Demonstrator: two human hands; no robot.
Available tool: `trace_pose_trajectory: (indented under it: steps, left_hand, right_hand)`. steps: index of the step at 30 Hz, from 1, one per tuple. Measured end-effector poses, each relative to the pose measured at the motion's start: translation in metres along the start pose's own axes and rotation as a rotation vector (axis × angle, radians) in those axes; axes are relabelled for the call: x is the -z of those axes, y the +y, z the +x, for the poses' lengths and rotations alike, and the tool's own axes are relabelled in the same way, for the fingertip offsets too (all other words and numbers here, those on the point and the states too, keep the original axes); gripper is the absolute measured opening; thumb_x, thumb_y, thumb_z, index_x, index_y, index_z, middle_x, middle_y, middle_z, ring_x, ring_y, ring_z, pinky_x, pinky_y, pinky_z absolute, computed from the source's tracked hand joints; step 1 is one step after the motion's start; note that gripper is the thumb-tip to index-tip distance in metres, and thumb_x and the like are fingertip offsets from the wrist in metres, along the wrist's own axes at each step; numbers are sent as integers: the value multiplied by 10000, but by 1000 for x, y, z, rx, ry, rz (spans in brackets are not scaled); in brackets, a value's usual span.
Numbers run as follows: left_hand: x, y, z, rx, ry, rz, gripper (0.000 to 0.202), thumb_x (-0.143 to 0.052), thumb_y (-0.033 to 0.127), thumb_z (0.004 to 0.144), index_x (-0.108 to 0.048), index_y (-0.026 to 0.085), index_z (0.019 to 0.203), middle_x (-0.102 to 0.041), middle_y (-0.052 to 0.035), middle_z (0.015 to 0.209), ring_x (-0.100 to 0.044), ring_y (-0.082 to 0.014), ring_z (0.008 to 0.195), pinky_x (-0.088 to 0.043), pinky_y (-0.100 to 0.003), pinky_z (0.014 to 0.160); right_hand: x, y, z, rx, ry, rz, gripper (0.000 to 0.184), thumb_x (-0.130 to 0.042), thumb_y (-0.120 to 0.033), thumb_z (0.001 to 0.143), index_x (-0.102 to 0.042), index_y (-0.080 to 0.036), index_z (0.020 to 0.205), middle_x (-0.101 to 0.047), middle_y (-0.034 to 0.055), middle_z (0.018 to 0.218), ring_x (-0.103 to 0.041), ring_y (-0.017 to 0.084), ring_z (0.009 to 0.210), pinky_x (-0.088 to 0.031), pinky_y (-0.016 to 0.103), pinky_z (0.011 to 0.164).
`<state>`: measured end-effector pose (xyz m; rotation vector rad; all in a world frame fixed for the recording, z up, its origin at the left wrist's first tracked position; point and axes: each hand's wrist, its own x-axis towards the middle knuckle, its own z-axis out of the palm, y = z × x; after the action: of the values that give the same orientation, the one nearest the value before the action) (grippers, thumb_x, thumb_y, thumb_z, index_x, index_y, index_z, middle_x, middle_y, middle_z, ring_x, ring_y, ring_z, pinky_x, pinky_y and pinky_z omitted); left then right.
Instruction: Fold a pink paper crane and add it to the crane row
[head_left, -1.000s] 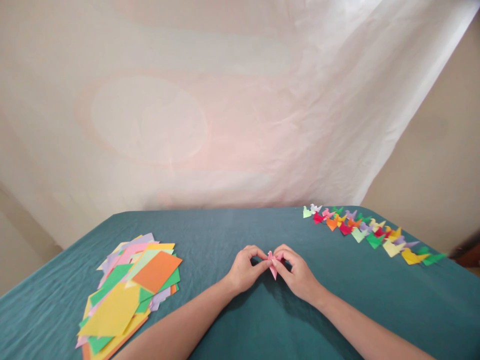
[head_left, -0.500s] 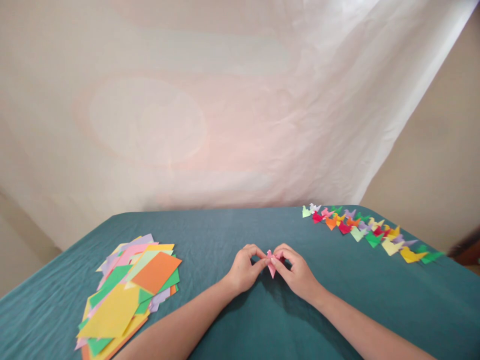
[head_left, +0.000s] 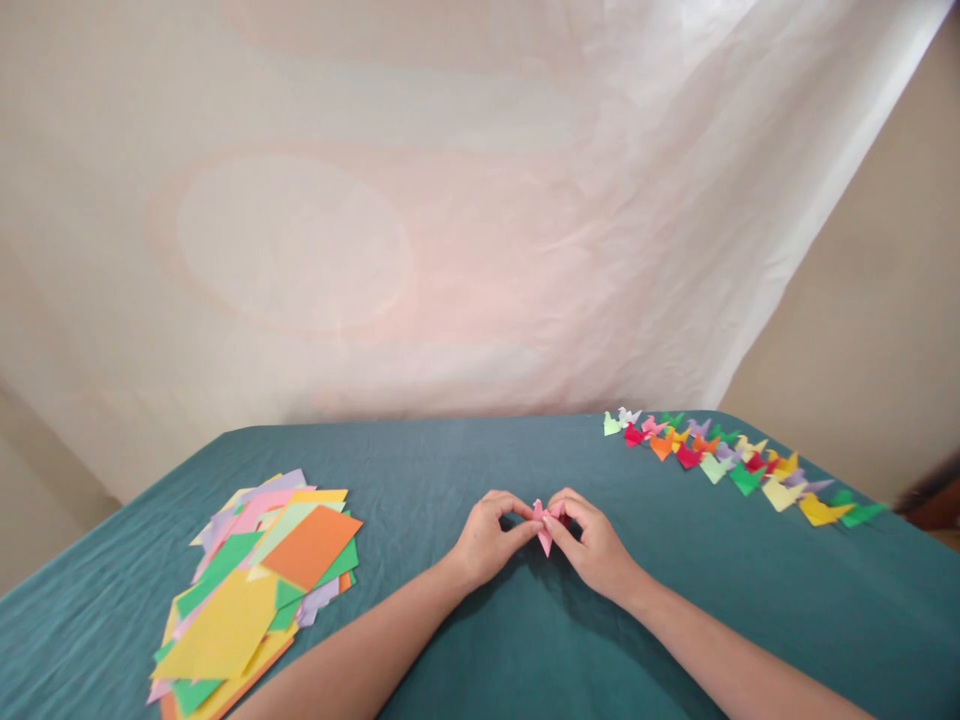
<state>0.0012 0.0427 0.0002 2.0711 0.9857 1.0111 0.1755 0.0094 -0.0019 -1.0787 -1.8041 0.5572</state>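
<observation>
A small pink origami bird (head_left: pixel 544 538) is held between my two hands, just above the table's middle. My left hand (head_left: pixel 491 538) pinches its left side between thumb and index finger. On the opposite side my right hand (head_left: pixel 589 540) grips it the same way, the thumb across the folded paper. One pointed end sticks up between the fingertips and another points down toward me. Fingers cover the side parts of the bird.
A loose pile of coloured paper sheets (head_left: pixel 225 625) lies on the left of the green-clothed table (head_left: pixel 420 460). Rows of finished folded paper birds (head_left: pixel 746 478) stand along the right side. A pale cloth (head_left: pixel 480 250) hangs behind the table.
Both hands keep their pinch on the pink origami bird, which has tilted very slightly. Everything else stays in place.
</observation>
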Motion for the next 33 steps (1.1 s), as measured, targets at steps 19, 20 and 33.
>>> trace_pose_trajectory:
  steps: [19, 20, 33]
  left_hand:
    - [0, 1, 0, -15, 16, 59, 121, -592, 311, 794, -633, 200, 771, -646, -10, 816, -564, -161, 841, -411, -281, 810]
    - [0, 1, 0, -19, 13, 65, 113, -595, 303, 792, -631, 199, 768, -647, -10, 813, -563, -161, 838, -410, -283, 811]
    - [0, 0, 1, -27, -1, 60, 122, -594, 306, 796, -649, 203, 762, -660, -13, 804, -571, -168, 823, -413, -298, 816]
  right_hand:
    - [0, -1, 0, -23, 14, -20, 201, -470, -261, 874, -523, -185, 696, -522, 19, 761, -516, 142, 705, -414, 265, 668]
    - [0, -1, 0, -20, 10, -22, 200, -470, -257, 874, -521, -185, 694, -521, 18, 760, -516, 141, 705, -414, 264, 669]
    - [-1, -1, 0, -18, 6, 0, 161, -491, -279, 856, -542, -187, 734, -533, 21, 768, -512, 138, 681, -421, 262, 644]
